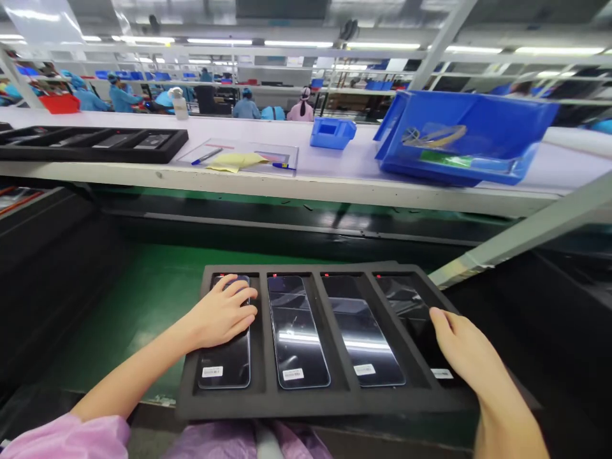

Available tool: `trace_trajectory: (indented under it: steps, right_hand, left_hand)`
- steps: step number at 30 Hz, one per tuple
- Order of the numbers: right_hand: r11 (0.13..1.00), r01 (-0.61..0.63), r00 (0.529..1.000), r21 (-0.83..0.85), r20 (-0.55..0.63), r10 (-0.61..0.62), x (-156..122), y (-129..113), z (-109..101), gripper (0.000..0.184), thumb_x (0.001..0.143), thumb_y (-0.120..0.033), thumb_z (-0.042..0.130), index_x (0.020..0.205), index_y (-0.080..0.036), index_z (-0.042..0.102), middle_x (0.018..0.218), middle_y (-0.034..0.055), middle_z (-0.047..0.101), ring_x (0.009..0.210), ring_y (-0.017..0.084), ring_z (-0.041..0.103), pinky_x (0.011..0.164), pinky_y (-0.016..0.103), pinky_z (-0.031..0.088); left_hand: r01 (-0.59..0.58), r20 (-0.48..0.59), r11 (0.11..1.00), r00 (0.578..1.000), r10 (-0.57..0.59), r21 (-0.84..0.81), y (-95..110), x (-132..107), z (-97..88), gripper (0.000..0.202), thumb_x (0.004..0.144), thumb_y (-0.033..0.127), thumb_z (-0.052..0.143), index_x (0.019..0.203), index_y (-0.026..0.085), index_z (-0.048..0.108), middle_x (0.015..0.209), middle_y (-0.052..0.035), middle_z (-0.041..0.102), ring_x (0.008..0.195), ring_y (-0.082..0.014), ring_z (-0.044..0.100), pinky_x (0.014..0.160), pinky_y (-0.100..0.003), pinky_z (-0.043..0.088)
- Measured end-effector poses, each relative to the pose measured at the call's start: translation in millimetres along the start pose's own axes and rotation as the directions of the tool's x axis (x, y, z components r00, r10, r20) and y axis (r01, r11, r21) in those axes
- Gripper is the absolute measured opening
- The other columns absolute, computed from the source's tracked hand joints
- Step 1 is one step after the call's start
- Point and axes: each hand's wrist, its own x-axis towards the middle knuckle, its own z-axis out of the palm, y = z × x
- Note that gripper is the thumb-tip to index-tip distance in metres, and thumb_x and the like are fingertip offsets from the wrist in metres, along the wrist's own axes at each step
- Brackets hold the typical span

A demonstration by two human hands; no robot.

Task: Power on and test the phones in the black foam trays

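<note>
A black foam tray [287,403] sits in front of me, with several long compartments, each holding a dark glossy phone screen with a white barcode label. My left hand [227,313] lies with fingers spread over the leftmost phone screen [224,357], fingertips near its right edge. Beside it are a second phone screen [297,325] and a third phone screen [361,325], both reflecting ceiling lights. My right hand [466,347] is closed around the tray's right side, thumb on top by the rightmost phone screen [406,299]; its other fingers are hidden.
Beyond the tray runs a white bench [268,185] bearing another black tray [157,150], a yellow paper [236,161], pens, a small blue bin [332,132] and a large blue bin [454,137]. A slanted metal post [521,233] stands at right. People work in the background.
</note>
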Motion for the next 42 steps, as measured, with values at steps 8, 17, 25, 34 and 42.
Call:
trace_trajectory:
  steps: [8, 17, 25, 34, 42]
  right_hand:
    - [0.991, -0.054, 0.995, -0.126, -0.085, 0.044, -8, -11, 7, 0.053, 0.086, -0.047, 0.019, 0.087, -0.014, 0.06, 0.087, 0.0165, 0.064, 0.085, 0.028, 0.059, 0.073, 0.037, 0.043]
    - [0.992, 0.006, 0.996, -0.124, -0.086, -0.017, -9, 0, 8, 0.063, 0.088, -0.049, 0.012, 0.091, -0.012, 0.062, 0.083, 0.0163, 0.062, 0.082, 0.027, 0.056, 0.074, 0.038, 0.042]
    - [0.973, 0.143, 0.95, -0.18, -0.252, -0.186, -41, -70, 0, 0.056, 0.091, -0.044, 0.016, 0.084, -0.016, 0.064, 0.08, 0.0117, 0.06, 0.073, 0.023, 0.053, 0.066, 0.035, 0.037]
    - [0.964, 0.097, 0.988, -0.248, -0.095, -0.124, -52, -113, 7, 0.046, 0.093, -0.037, 0.027, 0.082, -0.015, 0.066, 0.082, 0.0119, 0.06, 0.082, 0.027, 0.054, 0.075, 0.041, 0.036]
    - [0.984, 0.075, 0.996, -0.16, -0.037, -0.082, -47, -117, 4, 0.043, 0.093, -0.034, 0.026, 0.088, -0.014, 0.063, 0.088, 0.0112, 0.061, 0.087, 0.026, 0.054, 0.078, 0.04, 0.035]
  left_hand:
    - [0.018, -0.12, 0.962, 0.991, -0.053, -0.273, -17, -6, 2.5, 0.032, 0.092, 0.032, 0.03, 0.106, 0.026, 0.058, 0.12, -0.0065, 0.049, 0.114, -0.0229, 0.039, 0.1, -0.047, 0.027]
    - [0.193, -0.251, 0.889, 0.915, -0.316, -0.415, -18, -17, 14.5, 0.042, 0.093, 0.038, 0.02, 0.111, 0.023, 0.055, 0.124, -0.0085, 0.046, 0.117, -0.0228, 0.037, 0.099, -0.044, 0.03]
    - [-0.118, 0.046, 0.949, 0.989, 0.138, -0.293, 0, 53, -11.1, 0.041, 0.092, 0.044, 0.028, 0.106, 0.022, 0.06, 0.12, -0.0087, 0.05, 0.11, -0.0236, 0.044, 0.093, -0.041, 0.036]
    - [-0.38, 0.118, 0.92, 0.913, 0.39, -0.098, 30, 118, -0.6, 0.042, 0.091, 0.042, 0.032, 0.083, 0.02, 0.067, 0.109, -0.0068, 0.054, 0.097, -0.0213, 0.048, 0.084, -0.036, 0.038]
    - [-0.409, 0.081, 0.908, 0.906, 0.416, -0.092, 26, 113, -1.8, 0.041, 0.093, 0.037, 0.032, 0.076, 0.02, 0.066, 0.104, -0.0044, 0.055, 0.091, -0.0188, 0.046, 0.081, -0.034, 0.034]
